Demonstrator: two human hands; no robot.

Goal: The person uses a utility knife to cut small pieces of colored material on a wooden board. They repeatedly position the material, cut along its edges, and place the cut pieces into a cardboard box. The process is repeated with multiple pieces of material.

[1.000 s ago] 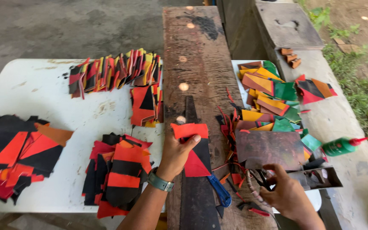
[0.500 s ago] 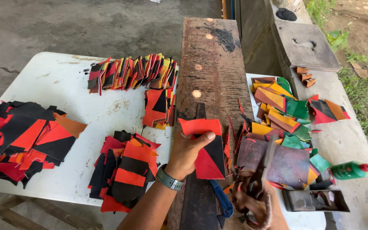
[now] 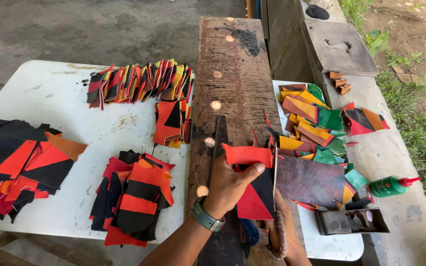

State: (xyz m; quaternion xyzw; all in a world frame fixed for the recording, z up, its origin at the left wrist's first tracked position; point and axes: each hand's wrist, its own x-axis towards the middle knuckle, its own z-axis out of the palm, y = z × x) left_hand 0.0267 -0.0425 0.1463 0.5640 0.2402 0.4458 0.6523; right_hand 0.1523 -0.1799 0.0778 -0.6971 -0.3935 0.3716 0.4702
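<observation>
My left hand (image 3: 230, 184) presses a red and black leather piece (image 3: 255, 197) onto the wooden plank (image 3: 232, 74), thumb on its folded red top flap (image 3: 246, 154). A watch sits on that wrist. My right hand (image 3: 286, 235) is low at the frame's bottom edge, just right of the piece, closed around a brown wrapped handle (image 3: 277, 231); what the handle belongs to is hidden. A dark metal strip (image 3: 220, 143) lies along the plank under the piece. A blue-handled tool (image 3: 248, 231) lies below my left hand.
A white table (image 3: 50, 93) carries several red, black and orange stacks (image 3: 139, 81) (image 3: 134, 199) (image 3: 16, 162). Right of the plank lie colourful pieces (image 3: 311, 116), a brown slab (image 3: 311, 181), a green glue bottle (image 3: 390, 186) and a dark metal tray (image 3: 351, 221).
The view has shifted closer over the plank. My left hand keeps the red and black piece pressed down. My right hand has dropped from the pile on the right to beside the piece.
</observation>
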